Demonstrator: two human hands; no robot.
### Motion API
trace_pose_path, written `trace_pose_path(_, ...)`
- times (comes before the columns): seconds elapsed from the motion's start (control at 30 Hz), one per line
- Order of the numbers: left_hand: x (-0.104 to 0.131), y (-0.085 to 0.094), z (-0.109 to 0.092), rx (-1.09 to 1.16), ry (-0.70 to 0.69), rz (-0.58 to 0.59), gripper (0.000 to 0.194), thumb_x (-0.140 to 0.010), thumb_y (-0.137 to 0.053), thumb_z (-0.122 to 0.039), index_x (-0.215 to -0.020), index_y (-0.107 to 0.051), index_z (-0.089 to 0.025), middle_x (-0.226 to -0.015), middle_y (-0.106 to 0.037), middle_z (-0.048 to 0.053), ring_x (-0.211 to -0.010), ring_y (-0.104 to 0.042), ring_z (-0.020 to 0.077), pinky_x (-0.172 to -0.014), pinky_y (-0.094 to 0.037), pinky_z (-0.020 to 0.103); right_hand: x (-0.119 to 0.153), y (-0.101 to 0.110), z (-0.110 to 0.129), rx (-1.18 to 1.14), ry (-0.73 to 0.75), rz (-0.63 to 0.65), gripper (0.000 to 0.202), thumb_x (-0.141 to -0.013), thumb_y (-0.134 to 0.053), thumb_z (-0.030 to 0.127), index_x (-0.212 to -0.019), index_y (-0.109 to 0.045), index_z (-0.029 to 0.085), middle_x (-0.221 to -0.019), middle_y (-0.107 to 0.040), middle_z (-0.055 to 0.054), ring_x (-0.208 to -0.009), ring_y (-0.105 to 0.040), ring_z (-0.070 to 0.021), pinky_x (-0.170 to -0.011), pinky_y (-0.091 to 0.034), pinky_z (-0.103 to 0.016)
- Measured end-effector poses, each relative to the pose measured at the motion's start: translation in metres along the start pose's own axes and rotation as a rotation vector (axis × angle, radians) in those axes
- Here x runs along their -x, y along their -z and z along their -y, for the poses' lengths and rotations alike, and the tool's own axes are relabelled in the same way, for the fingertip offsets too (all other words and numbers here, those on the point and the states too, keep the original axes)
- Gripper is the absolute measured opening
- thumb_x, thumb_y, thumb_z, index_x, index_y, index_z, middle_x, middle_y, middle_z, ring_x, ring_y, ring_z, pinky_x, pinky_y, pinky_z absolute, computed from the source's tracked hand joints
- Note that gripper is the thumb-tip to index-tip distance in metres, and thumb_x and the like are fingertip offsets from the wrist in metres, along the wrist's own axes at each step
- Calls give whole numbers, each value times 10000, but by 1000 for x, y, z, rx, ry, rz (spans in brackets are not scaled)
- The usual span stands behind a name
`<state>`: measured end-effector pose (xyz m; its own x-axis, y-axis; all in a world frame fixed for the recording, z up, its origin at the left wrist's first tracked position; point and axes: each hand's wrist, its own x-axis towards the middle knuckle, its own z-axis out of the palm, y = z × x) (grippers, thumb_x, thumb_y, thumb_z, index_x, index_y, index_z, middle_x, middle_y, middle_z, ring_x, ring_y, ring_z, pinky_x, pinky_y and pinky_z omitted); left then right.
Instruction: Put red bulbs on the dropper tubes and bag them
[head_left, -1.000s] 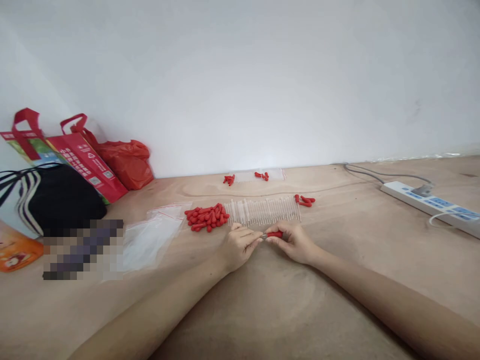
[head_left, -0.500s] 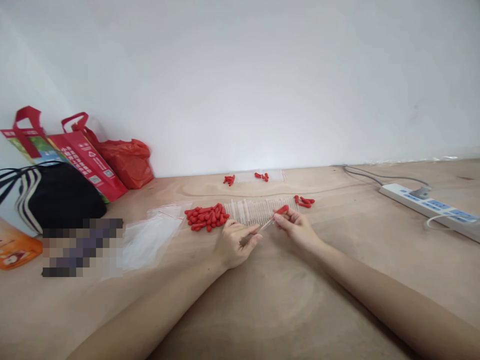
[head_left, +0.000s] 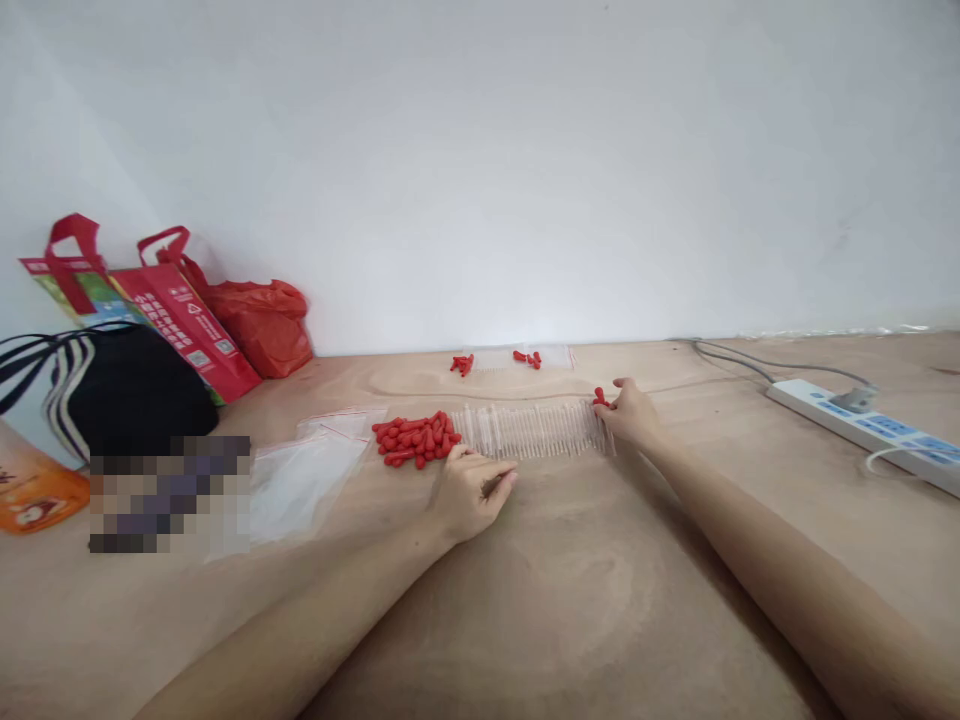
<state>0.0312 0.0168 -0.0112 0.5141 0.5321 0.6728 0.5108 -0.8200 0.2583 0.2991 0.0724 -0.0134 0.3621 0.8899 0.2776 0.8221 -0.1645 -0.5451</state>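
My left hand rests on the table in front of a row of clear thin tubes. Its fingers are loosely bent, with thumb and index tips close together but slightly apart and nothing visible between them. At the right end of that row, my right hand has its fingers on a red-bulbed dropper; its thin tube points towards me, and the hand covers part of it and other red bulbs there. A pile of red rubber bulbs lies at the row's left end.
Clear zip bags lie left of the pile. Farther back are another clear bag and small red bulbs. A black drawstring bag and red shopping bags stand left. A white power strip with cables sits right.
My right hand has moved right, from the middle of the tube row to its right end, taking the red-bulbed dropper away from my left hand. My left hand stays nearly in place.
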Motion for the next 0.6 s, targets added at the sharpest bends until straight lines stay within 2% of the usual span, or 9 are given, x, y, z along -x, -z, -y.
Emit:
trace_pose_path(0.13,1,0,1,-4,4,17,147,-800,-507,-218,-788,-648,-179,-607,-673,-9,-492,-551,103,-683,-348,318,3,-5,0,55,9,-12,494,-735,-532,312,-1151,-416,72,-819,-629,-125,-790,-581,-224,-603,-374,-261)
trace_pose_path(0.2,1,-1,1,-9,6,23,151,-803,-502,-221,-791,-647,-182,-605,-671,-11,-493,-550,102,-689,-350,319,3,-2,-3,50,-2,-38,494,-741,-526,359,-1137,-433,80,-804,-630,-116,-772,-581,-219,-597,-375,-262)
trace_pose_path(0.3,2,-2,3,-22,7,29,151,-804,-501,-222,-790,-647,-186,-615,-670,-11,-528,-559,109,-704,-348,323,0,5,-11,70,-17,-62,386,-760,-489,359,-1050,-516,107,-787,-637,-102,-737,-581,-204,-590,-375,-261)
trace_pose_path(0.4,1,-2,4,-33,5,39,141,-798,-509,-216,-782,-647,-189,-620,-666,-11,-570,-560,120,-710,-346,323,-4,8,-18,142,6,-27,296,-755,-483,363,-915,-610,148,-826,-651,-98,-758,-586,-210,-592,-373,-265)
trace_pose_path(0.6,2,0,0,-108,64,63,122,-780,-522,-206,-736,-636,-202,-630,-636,-10,-648,-523,149,-699,-341,319,-11,1,-23,242,61,9,273,-746,-493,357,-823,-676,170,-835,-661,-111,-760,-596,-225,-579,-369,-268)
